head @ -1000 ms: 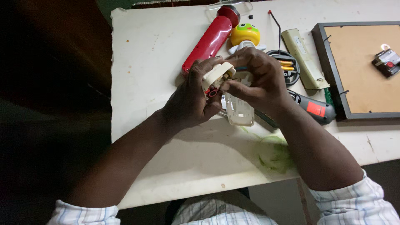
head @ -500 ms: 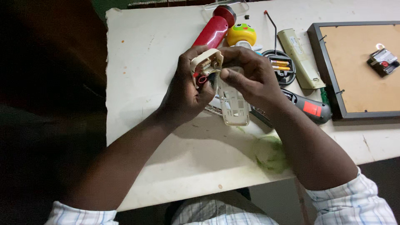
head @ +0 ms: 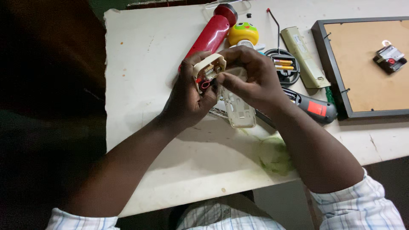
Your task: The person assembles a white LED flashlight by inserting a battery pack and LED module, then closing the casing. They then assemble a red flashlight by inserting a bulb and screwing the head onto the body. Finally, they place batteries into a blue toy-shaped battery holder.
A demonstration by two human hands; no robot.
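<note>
cream plastic: a small opened device shell [head: 208, 68] with red wiring and little metal parts showing inside, held up above the desk [head: 140, 85] near its middle.
left hand [head: 185, 100]: its grip is clamped on the shell from below and the side, thumb near the open face.
right hand [head: 249, 79]: fingertips pinched together at the shell's open edge, touching the inner parts; whether they hold a loose piece i cannot tell.
clear cover [head: 236, 108]: a see-through plastic piece just under both hands, lying on the desk.
handling: the shell looks light and stiff; the thin wires and the open rim look fragile, so the solid outer walls are the safer place to hold, not the wired face. smooth plastic may slip.
red torch [head: 211, 34]: one, lying behind the hands.
yellow toy [head: 243, 33]: one, round, beside the torch.
round black holder [head: 283, 66]: one, with two batteries inside.
pale remote [head: 304, 57]: one, lying slantwise.
black and red tool [head: 313, 108]: one, by the right wrist.
framed board [head: 362, 64]: one, face down at far right, with one small black clock module [head: 388, 55] on it.
green stain [head: 275, 155]: one patch near the desk's front edge.
</note>
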